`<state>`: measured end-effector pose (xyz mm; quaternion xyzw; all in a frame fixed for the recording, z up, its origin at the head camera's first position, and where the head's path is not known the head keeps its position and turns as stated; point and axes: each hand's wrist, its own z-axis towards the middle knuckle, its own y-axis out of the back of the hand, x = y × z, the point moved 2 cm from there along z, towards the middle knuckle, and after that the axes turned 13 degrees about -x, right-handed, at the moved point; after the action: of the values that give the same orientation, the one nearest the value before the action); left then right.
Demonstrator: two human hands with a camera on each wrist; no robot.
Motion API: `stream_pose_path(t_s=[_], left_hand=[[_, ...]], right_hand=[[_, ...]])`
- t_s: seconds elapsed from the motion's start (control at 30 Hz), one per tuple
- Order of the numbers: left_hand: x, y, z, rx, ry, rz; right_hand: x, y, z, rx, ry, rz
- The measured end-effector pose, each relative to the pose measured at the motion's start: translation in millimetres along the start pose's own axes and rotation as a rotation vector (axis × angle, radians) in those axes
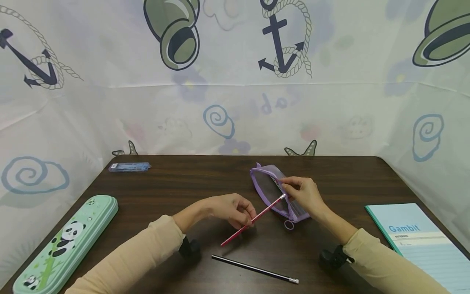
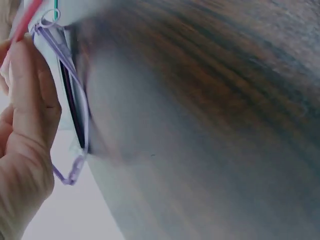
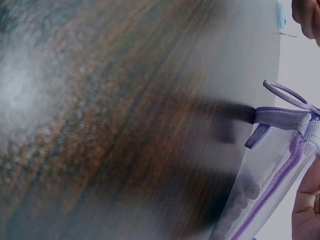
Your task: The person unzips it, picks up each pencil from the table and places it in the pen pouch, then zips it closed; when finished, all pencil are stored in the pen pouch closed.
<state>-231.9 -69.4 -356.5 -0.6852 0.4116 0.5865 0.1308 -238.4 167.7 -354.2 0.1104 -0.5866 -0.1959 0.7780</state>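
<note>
Left hand (image 1: 236, 210) and right hand (image 1: 302, 194) are seen apart from each other, and each one is occupied. By the thumb and fingers of the left hand, a red pencil (image 1: 264, 211) is pinched near its middle, so its eraser end is left free and is directed up to the right, at the mouth of a purple mesh pouch (image 1: 266, 185). Whether this end is inside the mouth or only in front of it cannot be told. By the right hand, the right side of the pouch's rim is pinched; probably it is held in this way so that the mouth is spread and the pouch is steadied on the table (image 1: 176, 175).

Nearer to the camera, a black pencil (image 1: 255, 268) is laid slightly aslant, touched by neither hand; it seems to be placed within easy reach.

Farther out, a green pencil box (image 1: 66, 245) decorated with pandas is placed along the left edge, and a small blue case (image 1: 129, 167) is set near the far left corner. On the right side, a notebook (image 1: 426, 245) marked "Gambit" is laid. These are perhaps put aside so that the hands are not disturbed.
</note>
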Motion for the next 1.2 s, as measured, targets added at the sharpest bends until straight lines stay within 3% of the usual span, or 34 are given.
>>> stream_pose_path(t_s=[0.23, 0.37, 0.53, 0.87, 1.2], left_hand=[[13.3, 5.7, 15.4, -0.215, 0.164, -0.300], [12.4, 1.2, 31.0, -0.353, 0.210, -0.472], [7.1, -8.5, 52.0, -0.478, 0.239, -0.606], [-1.5, -28.0, 81.0, -0.625, 0.196, -0.689], [-1.3, -44.8, 94.7, -0.736, 0.147, -0.733]], right_hand=[[0, -1, 0.4, -0.010, -0.005, -0.004], [-1, -2, -0.2, -0.003, -0.006, 0.005], [0, -3, -1.8, 0.011, -0.009, 0.018], [-1, -3, -0.1, 0.016, 0.009, 0.031], [-1, -3, 0.5, 0.016, 0.019, 0.021]])
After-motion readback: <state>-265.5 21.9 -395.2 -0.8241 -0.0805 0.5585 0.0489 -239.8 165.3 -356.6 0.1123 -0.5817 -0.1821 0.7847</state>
